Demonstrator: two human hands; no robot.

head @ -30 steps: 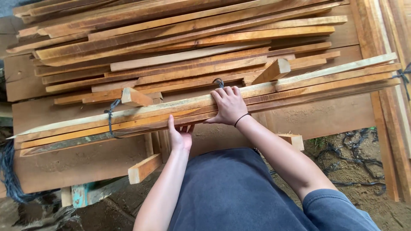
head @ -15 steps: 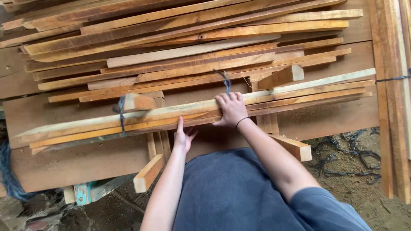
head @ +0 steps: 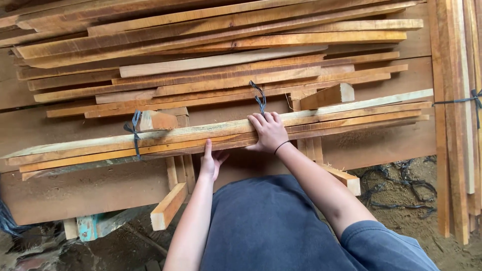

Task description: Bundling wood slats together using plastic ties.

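Centre of the frame: right hand [head: 269, 131] clamped over the top edge of a tied bundle of wooden slats [head: 216, 134], fingers curled across the uppermost strip, a thin dark band on the wrist. Just left and below: left hand [head: 211, 163] tucked under the same bundle, thumb raised against its near face, palm mostly hidden, so the closeness of its grip cannot be told beyond contact with the underside. Bundle running from far left to right of frame, slightly tilted, bound by a dark cord loop [head: 134, 131] at left and another dark cord tie [head: 259, 98] just above the right hand. Beneath it, wide boards serving as a table [head: 85, 193]; behind, in the upper half, a loose stack of long planks [head: 211, 45]. A short wooden block [head: 329, 95] lying right of centre, another short offcut [head: 168, 207] jutting out lower left. At right edge, a second tied bundle of timber [head: 454, 115] running top to bottom. Likely trouble: both hands near the middle of a long load, so either end could dip and swing; rough sawn edges could splinter bare fingers; loose slats could slide out if a cord slackens.
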